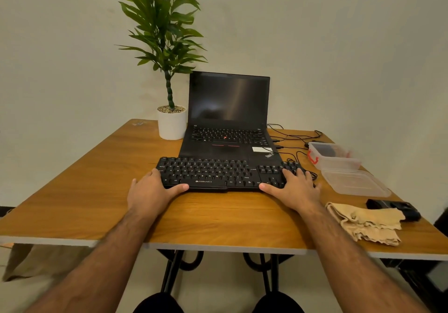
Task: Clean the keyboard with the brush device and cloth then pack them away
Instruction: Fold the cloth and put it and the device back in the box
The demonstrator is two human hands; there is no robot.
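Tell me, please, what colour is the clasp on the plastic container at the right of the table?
The clasp is red, on the clear plastic container; the head view shows it.

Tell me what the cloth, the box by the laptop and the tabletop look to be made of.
Cloth: soft beige fabric, seemingly ribbed knit; it lies in limp folds with ridged edges.
Box: clear, slightly frosted plastic; dark contents show through its walls, and it has a red clasp.
Tabletop: wood-grain surface, matte; the pale plain edge band suggests laminate over board rather than solid wood, though that is uncertain.
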